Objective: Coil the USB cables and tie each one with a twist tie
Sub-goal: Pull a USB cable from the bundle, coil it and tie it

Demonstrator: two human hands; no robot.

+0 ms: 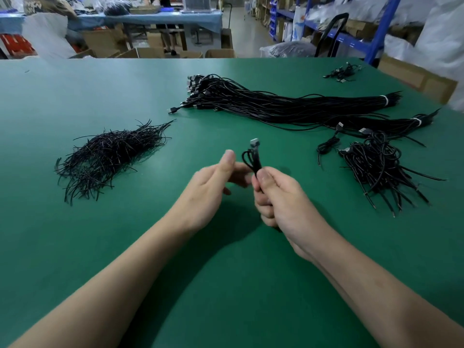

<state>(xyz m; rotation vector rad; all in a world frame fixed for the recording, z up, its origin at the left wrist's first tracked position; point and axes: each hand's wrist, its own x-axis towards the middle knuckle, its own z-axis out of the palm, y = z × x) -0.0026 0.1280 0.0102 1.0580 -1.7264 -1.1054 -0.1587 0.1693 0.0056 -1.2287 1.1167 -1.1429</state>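
Gripping the coiled cable (251,160) in the right hand (281,197) above the green table (150,259), pinching the lower end of the loops between thumb and curled fingers and leaving the metal plug (254,141) poking out on top. Hovering the left hand (213,182) just beside it, thumb up and fingers half curled toward the loops; being too blurred to tell whether a tie is pinched there or nothing at all. Judging the cable as light, thin and springy, likely to spring open once the pinch loosens, so gripping across all the strands at the waist of the coil rather than by the plug or a single loop. Judging the twist ties (108,156), heaped well off to the left, as thin, bendable and easy to fumble, best taken one at a time by an end. Leaving the long bundle of uncoiled cables (276,104) lying farther back and the pile of coiled cables (376,167) lying off to the right.
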